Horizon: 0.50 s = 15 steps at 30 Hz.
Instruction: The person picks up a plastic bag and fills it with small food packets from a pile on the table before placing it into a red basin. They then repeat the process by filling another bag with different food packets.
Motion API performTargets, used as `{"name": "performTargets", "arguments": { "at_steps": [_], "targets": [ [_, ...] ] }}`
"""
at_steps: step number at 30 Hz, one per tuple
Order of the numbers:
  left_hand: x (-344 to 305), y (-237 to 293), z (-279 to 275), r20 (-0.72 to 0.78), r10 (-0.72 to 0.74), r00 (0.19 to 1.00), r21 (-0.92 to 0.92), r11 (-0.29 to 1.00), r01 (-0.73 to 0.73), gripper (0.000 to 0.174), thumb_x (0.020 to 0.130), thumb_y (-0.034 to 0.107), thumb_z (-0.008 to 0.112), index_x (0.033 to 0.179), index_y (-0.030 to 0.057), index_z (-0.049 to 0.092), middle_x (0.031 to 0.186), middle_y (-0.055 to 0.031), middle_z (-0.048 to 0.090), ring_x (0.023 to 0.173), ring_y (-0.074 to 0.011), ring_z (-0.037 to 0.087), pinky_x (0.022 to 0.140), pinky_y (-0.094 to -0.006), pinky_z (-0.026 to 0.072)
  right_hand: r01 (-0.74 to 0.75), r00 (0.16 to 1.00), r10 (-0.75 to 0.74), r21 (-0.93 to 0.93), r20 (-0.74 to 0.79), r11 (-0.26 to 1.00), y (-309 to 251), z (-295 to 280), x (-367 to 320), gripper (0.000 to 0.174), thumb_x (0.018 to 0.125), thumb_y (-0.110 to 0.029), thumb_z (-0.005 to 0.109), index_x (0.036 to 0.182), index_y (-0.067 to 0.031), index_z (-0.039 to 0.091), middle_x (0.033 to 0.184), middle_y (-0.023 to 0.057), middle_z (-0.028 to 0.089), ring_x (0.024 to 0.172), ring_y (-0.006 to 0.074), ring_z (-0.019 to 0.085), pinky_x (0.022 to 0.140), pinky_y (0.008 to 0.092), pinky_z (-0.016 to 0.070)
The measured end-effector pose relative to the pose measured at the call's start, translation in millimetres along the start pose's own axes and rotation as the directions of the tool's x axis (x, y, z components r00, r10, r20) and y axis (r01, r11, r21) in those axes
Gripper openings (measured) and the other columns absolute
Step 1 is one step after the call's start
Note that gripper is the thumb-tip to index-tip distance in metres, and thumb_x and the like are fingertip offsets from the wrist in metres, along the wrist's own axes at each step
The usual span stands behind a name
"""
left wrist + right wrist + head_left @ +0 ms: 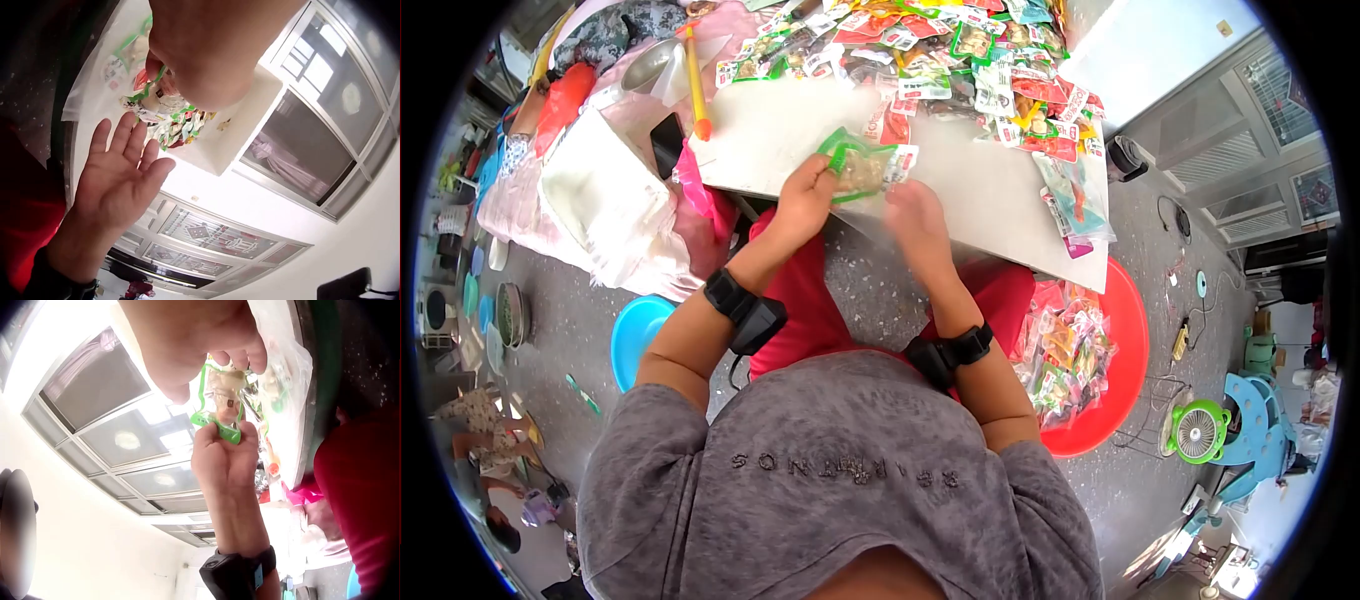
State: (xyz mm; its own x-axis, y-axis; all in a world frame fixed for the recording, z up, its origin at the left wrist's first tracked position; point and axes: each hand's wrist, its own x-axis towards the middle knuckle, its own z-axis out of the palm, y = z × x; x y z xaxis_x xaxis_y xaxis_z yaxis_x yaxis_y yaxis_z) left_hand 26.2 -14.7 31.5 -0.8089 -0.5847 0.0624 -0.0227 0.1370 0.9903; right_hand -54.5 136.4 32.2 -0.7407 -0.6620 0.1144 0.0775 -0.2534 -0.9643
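Left hand (pixel 803 203) pinches the green-edged packet (pixel 862 170) above the counter (pixel 990 200); right hand (pixel 917 222), fingers extended and holding nothing, is just beside the packet's other end.

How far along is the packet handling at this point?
Partway, it seems. In hand: one green-edged packet, pinched by the left hand, with the right hand open beside it. Many packets lie loose in the red basin, and a large pile covers the table's far side. Probably one group is finished and the other left, but the pictures don't show which.
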Motion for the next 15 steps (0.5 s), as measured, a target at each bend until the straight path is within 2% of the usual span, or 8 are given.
{"name": "performTargets", "arguments": {
  "at_steps": [1, 2, 3, 6, 8, 11, 14, 15],
  "targets": [
    [-11.5, 4.6, 20.0, -0.003, 0.185, 0.983, 0.187, 0.965, -0.181, 0.015, 0.081, 0.005, 0.038, 0.09, 0.001, 0.049, 0.082, -0.0074, 0.053, 0.073, -0.0128, 0.051, 0.059, -0.0231, 0.0423, -0.035, 0.999, 0.034, 0.101, 0.015, 0.994, -10.3, 7.2, -3.2, 0.033, 0.076, -0.007, 0.053, 0.105, -0.001, 0.04, 0.098, 0.0064, 0.046, 0.09, 0.0126, 0.045, 0.074, 0.0256, 0.0403],
    [-18.6, 10.4, 36.1, 0.051, 0.49, 0.87, 0.395, 0.791, -0.468, 0.015, 0.078, 0.003, 0.043, 0.091, 0.0008, 0.049, 0.088, -0.0132, 0.053, 0.081, -0.0218, 0.052, 0.068, -0.0284, 0.0425, -0.072, 0.997, 0.066, 0.199, 0.035, 0.977, -14.8, 10.0, -5.8, 0.034, 0.076, -0.007, 0.053, 0.106, -0.0008, 0.039, 0.1, 0.0071, 0.045, 0.092, 0.0129, 0.045, 0.074, 0.0261, 0.0404],
    [-25.1, 12.6, 48.6, 0.102, 0.518, 0.849, 0.394, 0.763, -0.512, 0.018, 0.075, 0.003, 0.046, 0.092, 0.0009, 0.05, 0.095, -0.0167, 0.051, 0.088, -0.0297, 0.05, 0.077, -0.0329, 0.0398, -0.091, 0.995, 0.095, 0.244, -0.006, 0.966, -9.2, 6.8, -7.0, 0.033, 0.076, -0.007, 0.052, 0.105, -0.0003, 0.04, 0.099, 0.0078, 0.046, 0.091, 0.0136, 0.046, 0.073, 0.0265, 0.0412],
    [-31.6, 6.8, 71.3, 0.281, 0.573, 0.77, 0.471, 0.617, -0.631, 0.021, 0.071, 0.009, 0.052, 0.092, 0.003, 0.051, 0.097, -0.0149, 0.05, 0.09, -0.0298, 0.048, 0.078, -0.0335, 0.0395, -0.155, 0.975, 0.204, 0.388, -0.089, 0.909, 14.5, -13.6, -5.1, 0.028, 0.077, -0.007, 0.05, 0.103, 0.001, 0.042, 0.096, 0.0094, 0.05, 0.086, 0.0156, 0.05, 0.069, 0.0275, 0.0434],
    [-34.0, 7.2, 78.7, 0.353, 0.591, 0.726, 0.375, 0.621, -0.688, 0.023, 0.069, 0.014, 0.056, 0.09, 0.0047, 0.052, 0.097, -0.0143, 0.05, 0.089, -0.0298, 0.048, 0.077, -0.0336, 0.0402, -0.21, 0.949, 0.297, 0.492, -0.104, 0.845, 17.2, -36.3, -4.2, 0.025, 0.078, -0.007, 0.048, 0.101, 0.0013, 0.044, 0.092, 0.0099, 0.052, 0.081, 0.0167, 0.053, 0.065, 0.0276, 0.0447],
    [-25.9, 9.7, 72.1, 0.31, 0.49, 0.815, 0.5, 0.645, -0.578, 0.022, 0.069, 0.017, 0.056, 0.087, 0.0053, 0.052, 0.092, -0.0132, 0.05, 0.085, -0.0292, 0.049, 0.073, -0.0353, 0.0418, -0.128, 0.937, 0.26, 0.463, -0.233, 0.877, 14.1, -61.7, -3.5, 0.022, 0.079, -0.006, 0.045, 0.1, 0.0003, 0.046, 0.087, 0.0097, 0.054, 0.074, 0.0181, 0.054, 0.061, 0.0289, 0.0462],
    [-15.2, -3.5, 66.9, 0.279, 0.238, 0.93, 0.75, 0.551, -0.366, 0.021, 0.069, 0.021, 0.056, 0.083, 0.0055, 0.051, 0.086, -0.0113, 0.05, 0.081, -0.028, 0.05, 0.067, -0.0372, 0.0429, -0.112, 0.929, 0.234, 0.383, -0.288, 0.917, 10.0, -80.6, -7.5, 0.024, 0.08, -0.007, 0.045, 0.103, -0.001, 0.045, 0.091, 0.0098, 0.054, 0.076, 0.0185, 0.054, 0.061, 0.0314, 0.047],
    [-13.7, -9.3, 67.3, 0.268, 0.22, 0.938, 0.777, 0.526, -0.346, 0.02, 0.069, 0.022, 0.055, 0.08, 0.0052, 0.051, 0.083, -0.0115, 0.05, 0.08, -0.0282, 0.05, 0.066, -0.0375, 0.0429, -0.122, 0.926, 0.244, 0.384, -0.288, 0.915, 8.2, -81.2, -10.2, 0.024, 0.08, -0.007, 0.045, 0.103, -0.001, 0.045, 0.091, 0.0099, 0.054, 0.077, 0.0187, 0.054, 0.061, 0.0323, 0.0472]
  ]
}}
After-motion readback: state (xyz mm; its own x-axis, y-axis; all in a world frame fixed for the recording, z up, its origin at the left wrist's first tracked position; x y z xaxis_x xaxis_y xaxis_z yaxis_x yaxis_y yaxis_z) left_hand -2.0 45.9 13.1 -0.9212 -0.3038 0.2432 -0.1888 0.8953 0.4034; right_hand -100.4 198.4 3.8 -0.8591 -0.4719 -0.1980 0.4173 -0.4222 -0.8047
